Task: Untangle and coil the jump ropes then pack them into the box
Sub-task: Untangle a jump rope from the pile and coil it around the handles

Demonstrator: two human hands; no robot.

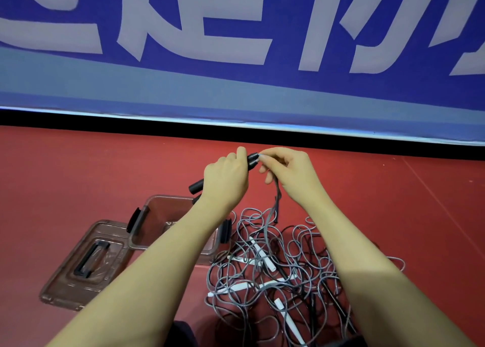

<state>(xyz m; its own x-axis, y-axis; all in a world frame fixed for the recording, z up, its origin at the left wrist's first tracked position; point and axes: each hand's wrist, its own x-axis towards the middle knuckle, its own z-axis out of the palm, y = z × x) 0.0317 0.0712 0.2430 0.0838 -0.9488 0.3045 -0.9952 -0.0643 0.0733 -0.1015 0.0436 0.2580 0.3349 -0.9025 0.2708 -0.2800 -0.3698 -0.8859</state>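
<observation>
My left hand [227, 178] grips black jump-rope handles [197, 187], raised above the floor; their tips [253, 159] stick out by my thumb. My right hand [287, 172] pinches the dark cord [276, 198] right at those tips, and the cord hangs down into a tangled heap of grey and black ropes [278, 265] with several white handles [262, 254] on the red floor. A clear plastic box [162, 210] with black clasps stands left of the heap, partly hidden by my left forearm.
The box's clear lid [86, 265] with a black handle lies flat on the floor to the box's left. A blue banner [236, 57] with large white characters runs along the back, above a black strip. Red floor [406, 202] stretches to the right.
</observation>
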